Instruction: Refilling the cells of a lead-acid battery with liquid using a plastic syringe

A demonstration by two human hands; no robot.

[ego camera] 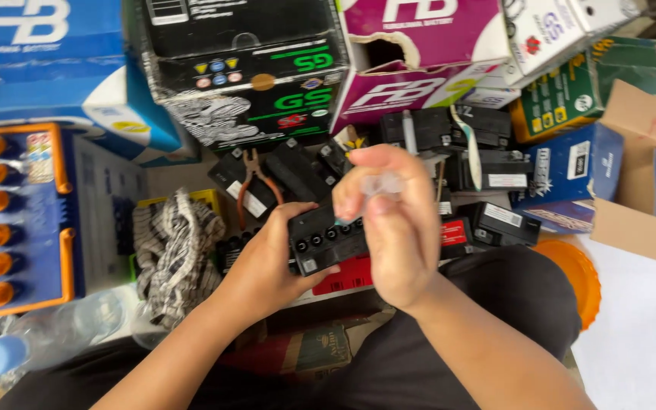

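My left hand [267, 262] grips a small black battery [326, 241] from below and from the left; a row of round filler holes runs along the battery's top. My right hand [392, 220] hovers just above it, fingers pinched on a small clear plastic piece [381, 184] with its tip near the holes. The right hand is blurred by motion. Both forearms reach up from my lap in dark trousers.
Several more black batteries [487, 171] lie piled behind, with orange-handled pliers [253, 178] among them. A checked cloth [176, 250], a blue battery with orange caps [9, 220], a clear bottle [47, 338], an orange lid [575, 277] and stacked cardboard boxes [244, 72] surround me.
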